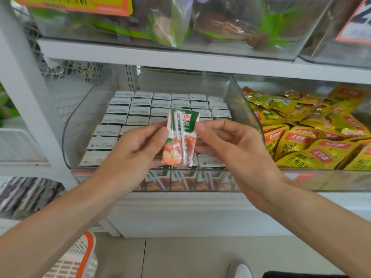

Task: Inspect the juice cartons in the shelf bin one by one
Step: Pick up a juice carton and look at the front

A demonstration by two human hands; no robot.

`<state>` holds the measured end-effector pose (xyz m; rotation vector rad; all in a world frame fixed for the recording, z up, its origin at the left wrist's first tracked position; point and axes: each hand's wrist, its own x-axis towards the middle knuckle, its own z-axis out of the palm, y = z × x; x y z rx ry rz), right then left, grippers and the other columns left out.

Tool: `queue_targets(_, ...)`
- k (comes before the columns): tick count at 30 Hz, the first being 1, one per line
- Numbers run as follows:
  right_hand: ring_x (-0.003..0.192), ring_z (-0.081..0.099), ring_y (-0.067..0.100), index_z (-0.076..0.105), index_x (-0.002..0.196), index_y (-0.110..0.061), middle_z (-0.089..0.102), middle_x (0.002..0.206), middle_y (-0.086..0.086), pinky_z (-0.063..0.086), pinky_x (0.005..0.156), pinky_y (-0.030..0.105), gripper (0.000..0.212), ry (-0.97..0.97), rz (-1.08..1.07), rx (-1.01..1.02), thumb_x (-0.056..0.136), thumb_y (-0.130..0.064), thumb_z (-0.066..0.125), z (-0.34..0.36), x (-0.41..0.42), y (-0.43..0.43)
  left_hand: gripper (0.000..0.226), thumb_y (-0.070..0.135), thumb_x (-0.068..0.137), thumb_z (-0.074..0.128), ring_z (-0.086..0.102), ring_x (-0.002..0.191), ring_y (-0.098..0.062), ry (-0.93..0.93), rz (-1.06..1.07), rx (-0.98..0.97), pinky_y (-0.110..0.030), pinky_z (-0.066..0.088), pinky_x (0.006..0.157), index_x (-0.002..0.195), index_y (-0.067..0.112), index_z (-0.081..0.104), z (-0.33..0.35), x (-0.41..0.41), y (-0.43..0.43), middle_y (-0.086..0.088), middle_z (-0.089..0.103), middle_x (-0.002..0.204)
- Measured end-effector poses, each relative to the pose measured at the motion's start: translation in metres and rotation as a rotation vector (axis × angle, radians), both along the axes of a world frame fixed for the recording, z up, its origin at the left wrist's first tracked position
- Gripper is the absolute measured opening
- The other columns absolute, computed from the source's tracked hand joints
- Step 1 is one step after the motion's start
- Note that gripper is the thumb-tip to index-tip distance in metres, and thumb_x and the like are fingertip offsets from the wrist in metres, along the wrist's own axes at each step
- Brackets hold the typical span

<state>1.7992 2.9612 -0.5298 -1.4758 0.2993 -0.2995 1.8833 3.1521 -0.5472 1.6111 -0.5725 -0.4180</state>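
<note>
Worn on the head, close to the white shelf (pixel 180 61), facing forward and tilted down. Wide-angle, bowing the edges. Centred on the juice carton (pixel 181 135) between left hand (pixel 136 145) and right hand (pixel 226 145), over the clear bin (pixel 80 125). Reaches up to the upper bin (pixel 281 51), down to the floor (pixel 190 257) and a shoe tip (pixel 241 269), right to yellow pouches (pixel 301 141). Single view, nothing shared

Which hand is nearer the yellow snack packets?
Right. The right hand holds the juice carton just left of the yellow snack packets; the left hand grips the carton's far side.
</note>
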Motion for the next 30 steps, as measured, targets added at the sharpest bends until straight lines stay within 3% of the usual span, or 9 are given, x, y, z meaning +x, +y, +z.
queue_targets(5,0.094,0.08,0.019,0.081,0.104,-0.009,0.082,0.101,0.002,0.062,0.083,0.021,0.016,-0.021,0.006,0.03,0.09,-0.018,0.08,0.001,0.0,0.0,0.03,0.038,0.108,0.045,0.075,0.11,-0.007,0.026,0.011,-0.012,-0.028,0.059,0.097,0.129,0.039,0.066,0.001,-0.001,0.0,0.014,0.079,0.116)
queue_targets(10,0.096,0.081,0.02,0.08,0.104,-0.003,0.082,0.103,0.007,0.062,0.085,0.023,0.016,-0.017,-0.01,0.128,0.093,-0.014,0.076,0.002,0.003,0.004,0.032,0.023,0.109,0.046,0.075,0.111,-0.009,0.015,-0.005,-0.066,-0.016,0.058,0.087,0.129,0.04,0.065,0.001,0.001,-0.001,0.012,0.078,0.119)
queue_targets(16,0.111,0.076,0.018,0.081,0.11,-0.013,0.081,0.112,0.002,0.056,0.107,0.036,0.027,0.017,0.079,0.071,0.088,-0.029,0.081,0.007,0.006,0.012,0.041,0.041,0.1,0.056,0.071,0.12,-0.008,-0.022,-0.051,-0.074,-0.019,0.055,0.097,0.139,0.052,0.058,0.002,0.002,0.002,0.016,0.073,0.129)
queue_targets(18,0.114,0.074,0.016,0.079,0.115,-0.02,0.08,0.113,-0.002,0.053,0.107,0.038,0.034,0.028,0.121,-0.009,0.084,-0.03,0.086,0.008,0.004,0.014,0.041,0.042,0.101,0.055,0.07,0.12,-0.006,-0.016,-0.063,-0.068,-0.018,0.056,0.095,0.14,0.055,0.056,0.003,0.002,0.003,0.018,0.072,0.13)
queue_targets(21,0.11,0.073,0.006,0.077,0.121,-0.031,0.077,0.114,-0.003,0.059,0.098,0.029,0.043,0.051,0.114,-0.174,0.08,-0.031,0.09,0.007,0.004,0.015,0.045,0.045,0.097,0.06,0.069,0.118,-0.001,-0.024,-0.022,-0.075,-0.014,0.056,0.089,0.14,0.055,0.056,0.003,0.003,0.002,0.021,0.073,0.126)
queue_targets(24,0.104,0.075,0.004,0.075,0.127,-0.03,0.079,0.112,-0.005,0.059,0.092,0.02,0.043,0.068,0.154,-0.175,0.086,-0.026,0.086,0.008,0.004,0.013,0.058,0.055,0.086,0.066,0.071,0.114,0.001,-0.021,0.032,-0.089,-0.011,0.054,0.089,0.142,0.049,0.057,0.005,0.003,0.002,0.021,0.076,0.12)
queue_targets(27,0.108,0.075,0.004,0.072,0.131,-0.025,0.08,0.114,-0.008,0.059,0.094,0.02,0.04,0.067,0.188,-0.132,0.092,-0.02,0.081,0.006,0.005,0.012,0.044,0.055,0.093,0.06,0.072,0.114,-0.004,0.039,0.054,-0.107,-0.017,0.055,0.093,0.133,0.039,0.068,0.008,0.002,0.003,0.016,0.077,0.121)
queue_targets(30,0.108,0.076,0.009,0.073,0.123,-0.018,0.081,0.113,-0.003,0.058,0.092,0.016,0.032,0.036,0.172,-0.078,0.092,-0.013,0.08,0.003,0.004,0.012,0.033,0.039,0.104,0.053,0.074,0.114,-0.011,0.102,0.08,-0.122,-0.024,0.058,0.094,0.132,0.032,0.068,0.007,0.004,0.002,0.008,0.078,0.121)
